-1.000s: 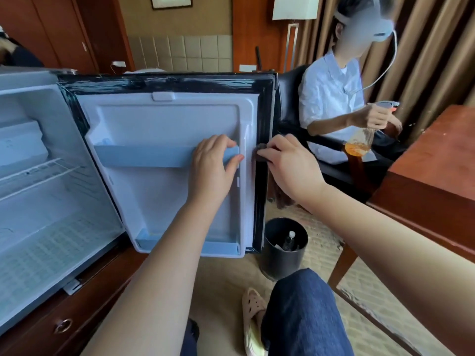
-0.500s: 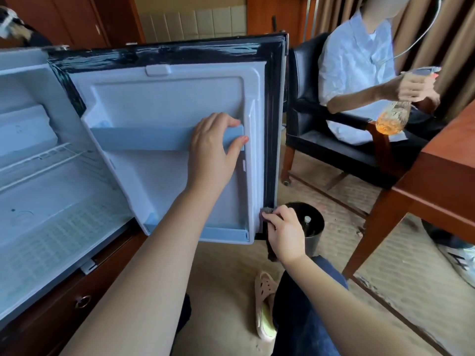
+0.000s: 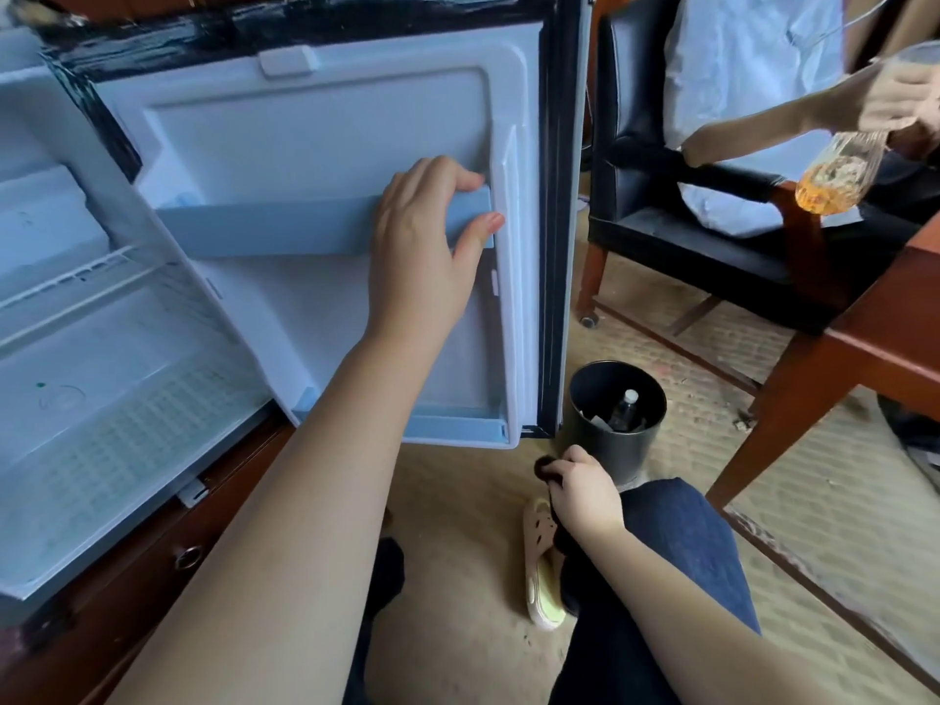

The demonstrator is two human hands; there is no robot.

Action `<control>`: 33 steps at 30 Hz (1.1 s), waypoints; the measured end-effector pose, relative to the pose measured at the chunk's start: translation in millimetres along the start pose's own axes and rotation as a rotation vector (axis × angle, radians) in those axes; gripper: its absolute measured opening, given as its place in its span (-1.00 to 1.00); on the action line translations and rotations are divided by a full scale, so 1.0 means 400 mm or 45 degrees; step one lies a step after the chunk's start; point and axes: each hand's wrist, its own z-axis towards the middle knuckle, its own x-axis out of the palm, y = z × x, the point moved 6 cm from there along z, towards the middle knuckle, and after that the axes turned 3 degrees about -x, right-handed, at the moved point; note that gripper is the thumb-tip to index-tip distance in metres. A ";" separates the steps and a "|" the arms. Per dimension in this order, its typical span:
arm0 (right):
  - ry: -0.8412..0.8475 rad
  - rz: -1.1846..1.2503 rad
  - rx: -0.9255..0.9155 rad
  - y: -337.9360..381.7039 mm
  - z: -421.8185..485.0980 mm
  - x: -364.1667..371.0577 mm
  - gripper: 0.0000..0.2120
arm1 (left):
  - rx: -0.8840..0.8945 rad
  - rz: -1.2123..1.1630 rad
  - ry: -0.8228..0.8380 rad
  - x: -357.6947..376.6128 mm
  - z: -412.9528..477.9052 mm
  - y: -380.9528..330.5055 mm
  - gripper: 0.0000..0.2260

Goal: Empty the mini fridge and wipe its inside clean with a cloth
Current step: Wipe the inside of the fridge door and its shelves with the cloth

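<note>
The left hand [image 3: 422, 246] grips the pale blue plastic rail [image 3: 264, 226] on the inside of the fridge door [image 3: 315, 119], fingers curled over its top edge, thumb flat against its front; the right hand [image 3: 585, 493] hangs low, just below the door's bottom corner, fingers curled tight round a dark cloth [image 3: 544, 470] that bunches out above the knuckles. The mini fridge [image 3: 101, 374] sits at the left on a wooden cabinet [image 3: 152, 567], its door swung wide; smooth white plastic lining, ribbed floor, a thin wire shelf [image 3: 76, 282], black rubber seal round the door. Beside the right hand stands a round black bin [image 3: 605, 445] holding a dark bottle [image 3: 624, 410] with a white cap; a reddish wooden desk [image 3: 890, 338] stands at the right.
</note>
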 end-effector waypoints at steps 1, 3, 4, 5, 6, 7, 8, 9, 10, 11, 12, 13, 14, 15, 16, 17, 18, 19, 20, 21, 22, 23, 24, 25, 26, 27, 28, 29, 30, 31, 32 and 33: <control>-0.092 0.046 -0.081 0.010 -0.010 -0.013 -0.77 | -0.006 -0.002 -0.001 0.002 0.002 -0.001 -0.84; -0.346 0.196 -0.232 0.031 -0.022 -0.056 -0.81 | -0.012 0.002 -0.015 0.004 0.004 -0.003 -0.85; -0.448 0.250 -0.266 0.037 -0.023 -0.074 -0.81 | -0.011 0.003 -0.023 0.003 0.003 -0.003 -0.85; -0.504 0.290 -0.267 0.040 -0.021 -0.082 -0.80 | -0.010 -0.001 -0.030 0.002 0.000 -0.002 -0.85; -0.541 0.316 -0.247 0.044 -0.017 -0.084 -0.80 | -0.009 -0.004 -0.032 -0.001 -0.002 -0.001 -0.85; -0.570 0.319 -0.214 0.047 -0.010 -0.081 -0.81 | -0.007 -0.005 -0.032 -0.004 -0.003 0.001 -0.85; -0.570 0.295 -0.178 0.049 -0.002 -0.069 -0.82 | -0.002 -0.006 -0.027 -0.007 -0.004 0.001 -0.85; -0.547 0.277 -0.142 0.052 0.004 -0.060 -0.84 | 0.001 -0.009 -0.018 -0.007 -0.004 0.000 -0.85; -0.500 0.283 -0.096 0.051 0.008 -0.046 -0.84 | 0.001 -0.011 -0.008 -0.006 -0.003 -0.002 -0.85; -0.458 0.280 -0.052 0.049 0.011 -0.037 -0.82 | -0.001 -0.009 -0.003 -0.004 -0.001 -0.004 -0.85; -0.406 0.276 -0.016 0.043 0.013 -0.026 -0.80 | -0.005 -0.004 -0.005 -0.002 0.000 -0.005 -0.85; -0.350 0.262 0.007 0.036 0.014 -0.016 -0.79 | -0.011 0.000 -0.012 0.000 0.002 -0.006 -0.85; -0.317 0.190 -0.008 0.035 0.015 -0.010 -0.78 | -0.015 0.001 -0.020 0.000 0.003 -0.005 -0.85; -0.265 0.124 -0.023 0.032 0.015 -0.004 -0.77 | -0.018 -0.001 -0.026 0.000 0.003 -0.004 -0.85; -0.210 0.087 -0.007 0.022 0.017 0.002 -0.75 | -0.017 -0.003 -0.028 -0.001 0.002 -0.002 -0.85; -0.160 0.085 0.045 0.011 0.018 0.001 -0.73 | -0.014 -0.005 -0.026 -0.003 0.001 -0.002 -0.85; -0.126 0.087 0.070 0.001 0.017 0.002 -0.73 | -0.010 -0.007 -0.022 -0.004 -0.001 -0.002 -0.85; -0.117 0.081 0.032 -0.001 0.014 0.000 -0.74 | -0.007 -0.010 -0.018 -0.005 -0.002 -0.002 -0.85; -0.119 0.062 -0.046 0.005 0.008 0.000 -0.76 | -0.007 -0.012 -0.015 -0.005 -0.001 -0.004 -0.85; -0.138 0.068 -0.131 0.013 -0.001 -0.001 -0.79 | -0.010 -0.012 -0.016 -0.004 0.001 -0.005 -0.85; -0.190 0.099 -0.218 0.024 -0.011 -0.006 -0.80 | -0.016 -0.009 -0.020 -0.002 0.002 -0.006 -0.85; -0.275 0.130 -0.292 0.035 -0.019 -0.017 -0.81 | -0.022 -0.005 -0.025 -0.001 0.003 -0.006 -0.85; -0.380 0.156 -0.337 0.044 -0.024 -0.031 -0.81 | -0.025 -0.002 -0.029 0.000 0.003 -0.005 -0.85; -0.478 0.190 -0.344 0.054 -0.026 -0.050 -0.81 | -0.023 -0.001 -0.031 0.000 0.002 -0.004 -0.85; -0.544 0.218 -0.315 0.063 -0.023 -0.065 -0.80 | -0.018 -0.001 -0.031 -0.001 0.000 -0.003 -0.85; -0.558 0.249 -0.246 0.067 -0.014 -0.067 -0.79 | -0.010 -0.001 -0.030 -0.002 -0.001 -0.003 -0.85; -0.520 0.291 -0.146 0.067 -0.005 -0.062 -0.78 | -0.001 0.000 -0.026 -0.002 -0.002 -0.004 -0.85; -0.450 0.288 -0.079 0.069 0.005 -0.047 -0.78 | 0.005 0.002 -0.020 -0.002 0.001 -0.005 -0.85; -0.412 0.291 -0.050 0.077 0.009 -0.033 -0.78 | 0.008 0.005 -0.014 0.000 0.004 -0.005 -0.86; -0.390 0.221 -0.053 0.086 0.014 -0.020 -0.82 | 0.008 0.009 -0.010 0.002 0.007 -0.006 -0.86; -0.403 0.147 -0.057 0.093 0.015 -0.018 -0.87 | 0.008 0.012 -0.007 0.006 0.010 -0.007 -0.86; -0.400 0.090 -0.040 0.092 0.016 -0.017 -0.89 | 0.008 0.013 -0.004 0.010 0.012 -0.008 -0.86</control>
